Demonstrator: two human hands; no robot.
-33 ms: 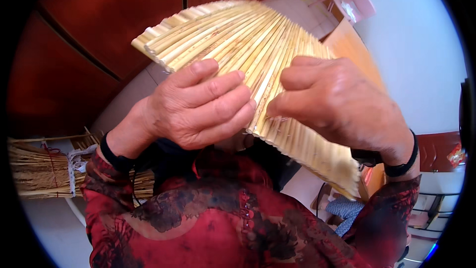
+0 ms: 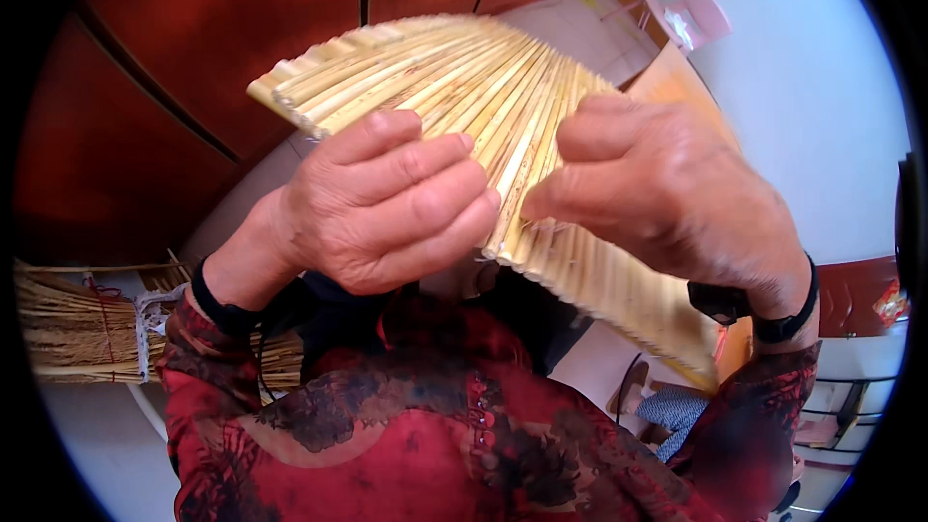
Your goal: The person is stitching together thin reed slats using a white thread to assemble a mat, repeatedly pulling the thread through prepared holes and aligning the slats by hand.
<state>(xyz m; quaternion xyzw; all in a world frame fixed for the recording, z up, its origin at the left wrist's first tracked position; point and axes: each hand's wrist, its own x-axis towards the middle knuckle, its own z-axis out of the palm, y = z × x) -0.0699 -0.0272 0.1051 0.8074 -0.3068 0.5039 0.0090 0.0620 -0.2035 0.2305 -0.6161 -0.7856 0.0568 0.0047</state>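
A mat of pale yellow reed stalks [image 2: 464,87], laid side by side, fans out in front of me and hangs down at its right end. My left hand [image 2: 387,203] is closed on the mat's near edge, with the fingers lying over the stalks and the thumb out of sight. Over the mat's right part, my right hand [image 2: 667,169] is closed with thumb and fingers curled together at the stalks. Whatever lies between those fingertips is hidden. Both wrists carry dark bands.
Red-brown cabinet doors [image 2: 222,29] rise beyond the mat. A bundle of dry stalks [image 2: 77,333], tied with red string and white cloth, lies at the left. On the right stand a wooden table [image 2: 681,92] and a pink chair [image 2: 701,14]. A patterned trouser leg [image 2: 677,411] shows lower right.
The mat's far edge has dipped slightly toward me, and its hanging right end has swung a little to the right. My right hand has shifted slightly; my left stays on the mat.
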